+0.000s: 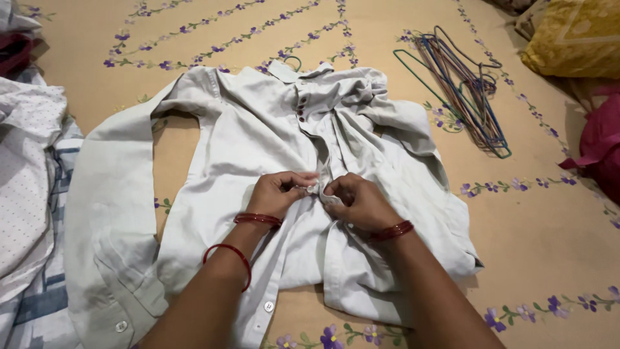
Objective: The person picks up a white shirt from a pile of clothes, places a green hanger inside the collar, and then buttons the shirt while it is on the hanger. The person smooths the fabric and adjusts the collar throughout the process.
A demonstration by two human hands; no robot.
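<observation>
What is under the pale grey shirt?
The pale grey shirt lies on a beige sheet embroidered with purple flowers. A green hanger hook peeks out at the collar; the hanger's body is covered. Both hands pinch its front.

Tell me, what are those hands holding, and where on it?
Both the left hand and right hand pinch the pale shirt at its front button strip, mid-chest.

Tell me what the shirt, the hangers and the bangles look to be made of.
Shirt: woven cloth, probably cotton, matte pale grey; it creases softly and bunches near the collar. Hangers: thin wire, apparently coated in blue, green and purple; only slim bent outlines show. Bangles: glossy red rings, glass or plastic, cannot tell which. Both hands, left and right, pinch the shirt's front edge.
</observation>
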